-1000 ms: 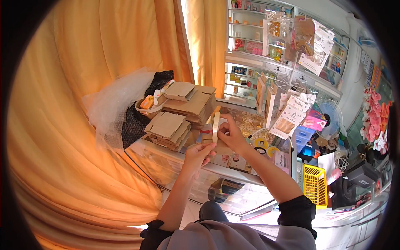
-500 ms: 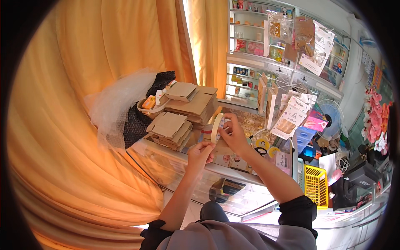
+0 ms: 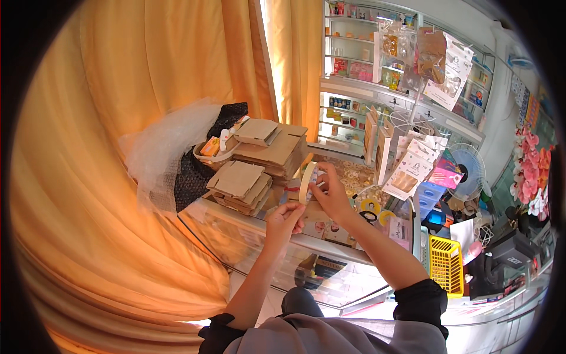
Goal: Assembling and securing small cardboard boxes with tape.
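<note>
A roll of pale yellow tape [image 3: 305, 187] is held on edge above the glass counter. My right hand [image 3: 330, 192] grips it from the right, with fingers at the core and upper rim. At the roll's lower edge, my left hand [image 3: 285, 219] is closed in a pinch against the tape; whether a loose end lies between those fingertips is too small to tell. Just left of the hands sits a stack of small folded cardboard boxes [image 3: 239, 186]. Behind it is a taller pile of larger flat cardboard boxes [image 3: 274, 147].
Bubble wrap [image 3: 171, 153] lies at the left by the orange curtain [image 3: 130, 177]. More tape rolls [image 3: 369, 206] rest on the counter [image 3: 330, 248] to the right. A display rack with hanging packets [image 3: 408, 168], a yellow basket [image 3: 446, 265] and a fan [image 3: 467, 171] stand further right.
Almost nothing differs. Both hands stay on the tape roll, which sits very slightly lower in the picture.
</note>
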Tool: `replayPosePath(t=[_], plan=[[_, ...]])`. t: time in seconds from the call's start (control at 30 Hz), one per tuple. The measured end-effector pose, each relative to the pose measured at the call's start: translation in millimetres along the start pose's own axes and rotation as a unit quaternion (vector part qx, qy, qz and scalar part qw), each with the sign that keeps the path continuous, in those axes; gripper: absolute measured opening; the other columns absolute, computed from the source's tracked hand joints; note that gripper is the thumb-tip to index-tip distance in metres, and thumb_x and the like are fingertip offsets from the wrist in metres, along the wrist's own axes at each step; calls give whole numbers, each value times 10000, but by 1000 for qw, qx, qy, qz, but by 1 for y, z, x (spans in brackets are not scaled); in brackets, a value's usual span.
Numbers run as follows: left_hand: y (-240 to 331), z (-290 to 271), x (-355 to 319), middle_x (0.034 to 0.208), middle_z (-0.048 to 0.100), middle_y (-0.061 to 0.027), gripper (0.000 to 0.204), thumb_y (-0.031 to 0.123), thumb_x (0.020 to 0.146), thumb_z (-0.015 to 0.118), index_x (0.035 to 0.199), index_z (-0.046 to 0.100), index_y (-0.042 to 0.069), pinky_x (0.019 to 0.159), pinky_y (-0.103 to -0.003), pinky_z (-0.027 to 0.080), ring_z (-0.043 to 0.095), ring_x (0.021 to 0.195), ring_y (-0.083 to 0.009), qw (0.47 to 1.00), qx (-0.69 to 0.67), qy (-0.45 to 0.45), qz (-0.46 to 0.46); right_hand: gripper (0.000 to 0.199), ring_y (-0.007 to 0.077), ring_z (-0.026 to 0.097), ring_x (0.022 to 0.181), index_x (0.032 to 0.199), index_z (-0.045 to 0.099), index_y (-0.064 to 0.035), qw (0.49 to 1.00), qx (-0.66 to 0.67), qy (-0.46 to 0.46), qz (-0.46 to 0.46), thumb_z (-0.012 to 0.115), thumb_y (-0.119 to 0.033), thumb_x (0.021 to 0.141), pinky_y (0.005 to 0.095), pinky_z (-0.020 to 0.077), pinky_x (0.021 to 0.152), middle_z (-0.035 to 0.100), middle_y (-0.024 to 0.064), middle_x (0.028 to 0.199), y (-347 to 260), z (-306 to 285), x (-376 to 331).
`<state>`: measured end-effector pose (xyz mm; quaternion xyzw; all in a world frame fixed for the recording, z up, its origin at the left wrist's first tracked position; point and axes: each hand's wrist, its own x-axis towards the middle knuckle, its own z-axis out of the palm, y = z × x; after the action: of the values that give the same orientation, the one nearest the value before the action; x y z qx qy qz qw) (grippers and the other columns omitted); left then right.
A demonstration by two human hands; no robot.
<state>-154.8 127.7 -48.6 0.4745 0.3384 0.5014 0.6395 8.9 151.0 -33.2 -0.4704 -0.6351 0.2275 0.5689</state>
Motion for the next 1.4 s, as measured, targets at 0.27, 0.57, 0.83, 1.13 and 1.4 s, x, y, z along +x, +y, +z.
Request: replayPosePath(t=[0.27, 0.57, 0.83, 1.13, 1.4], plan=[[-11, -3, 3, 734, 610, -1, 98, 102, 899, 621, 970, 606, 34, 588, -174, 452, 572, 642, -54, 1000, -1, -12, 12, 399, 62, 537, 646, 1235, 401, -86, 998, 45, 5, 41, 598, -30, 893, 213, 403, 533, 585, 31, 795, 5, 0, 1], [-18, -6, 6, 885, 630, -30, 90, 66, 912, 579, 987, 587, 17, 718, -207, 482, 627, 809, -106, 998, 22, -30, 56, 117, 36, 512, 648, 932, 628, -35, 999, -36, 17, 22, 617, -150, 913, 218, 418, 568, 609, 3, 748, 19, -2, 5], [-24, -10, 4, 878, 630, -50, 71, 25, 899, 566, 960, 583, -7, 751, -221, 496, 636, 821, -123, 996, 15, -37, 79, 174, 32, 535, 683, 984, 640, -15, 988, -30, -133, 75, 637, -168, 902, 203, 435, 604, 645, -6, 808, 15, -15, 9], [-28, -10, 3, 841, 642, -59, 55, 8, 876, 587, 926, 597, -15, 739, -214, 488, 626, 779, -112, 995, 3, -15, 94, 205, 142, 481, 578, 912, 588, -5, 1000, -21, 6, 14, 647, -200, 891, 310, 402, 554, 554, 90, 663, 32, -3, 8], [-27, -15, 7, 848, 663, -74, 83, 40, 894, 592, 937, 616, -27, 738, -230, 518, 631, 762, -114, 997, 53, -21, 57, 134, 68, 553, 683, 1027, 590, -24, 996, -85, -13, 23, 579, -121, 935, 240, 450, 600, 645, 43, 777, 24, -6, 6]])
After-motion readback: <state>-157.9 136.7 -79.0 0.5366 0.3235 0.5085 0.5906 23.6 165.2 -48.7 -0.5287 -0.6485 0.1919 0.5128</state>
